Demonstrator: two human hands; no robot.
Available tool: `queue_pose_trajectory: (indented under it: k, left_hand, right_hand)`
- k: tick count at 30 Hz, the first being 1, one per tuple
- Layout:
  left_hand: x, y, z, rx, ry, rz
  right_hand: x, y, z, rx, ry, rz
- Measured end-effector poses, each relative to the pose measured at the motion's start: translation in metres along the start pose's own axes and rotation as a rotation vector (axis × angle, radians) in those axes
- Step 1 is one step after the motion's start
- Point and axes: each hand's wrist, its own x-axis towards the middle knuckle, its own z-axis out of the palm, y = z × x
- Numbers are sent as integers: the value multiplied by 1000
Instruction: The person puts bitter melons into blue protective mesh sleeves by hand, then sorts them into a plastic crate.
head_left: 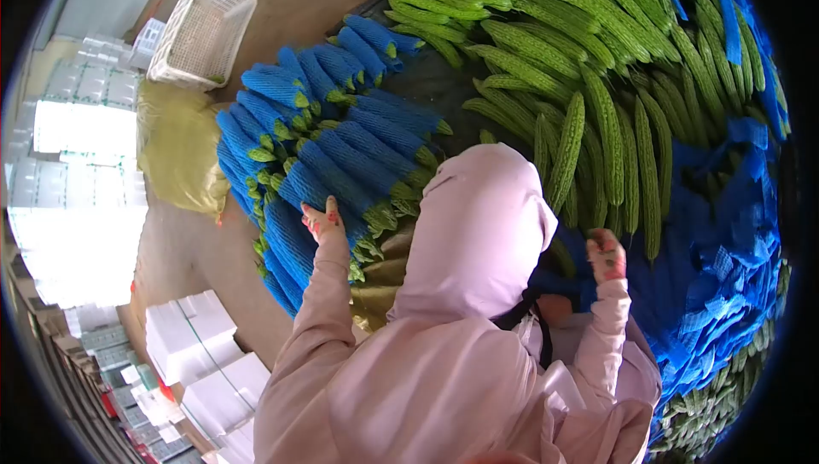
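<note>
My left hand [322, 218] is open, thumb and fingers apart, over the front row of bitter gourds in blue mesh sleeves [294, 184]. Whether it touches them cannot be told. On the other side of the pink hood, my right hand [606, 255] is closed, its fingers curled near the lower tips of the bare green bitter gourds [604, 144]. What it grips, if anything, is too small to make out. Both hands have red marks. Blue mesh sleeves [725, 293] are heaped to the right of this hand.
A pink hood [478, 225] and pink clothing fill the lower middle. At the left are a white crate [205, 25], a yellowish sack [177, 147], and white boxes [189, 336]. More small gourds [712, 408] lie at the lower right.
</note>
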Motion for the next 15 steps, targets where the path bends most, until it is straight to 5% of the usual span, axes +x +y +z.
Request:
queue_pose_trajectory:
  k: [1,2,4,7,9,11,13,15]
  left_hand:
    - [5,-3,1,-27,32,12]
    - [8,-2,1,6,43,14]
    - [12,1,1,61,25,33]
    - [10,15,-7,226,-16,-25]
    - [20,10,-1,317,234,283]
    - [5,57,-35,155,200,575]
    - [30,90,-36,-324,29,901]
    - [-59,186,-81,-611,-35,860]
  right_hand:
    - [-7,-15,8,-230,-100,-18]
    - [-6,26,26,-64,-205,70]
    - [-13,46,57,-706,-211,26]
    - [-35,32,66,-847,-278,213]
    - [-27,47,72,-826,-225,183]
    - [-25,62,72,-771,-119,130]
    - [-25,60,54,-719,-24,144]
    - [-21,56,34,-739,47,169]
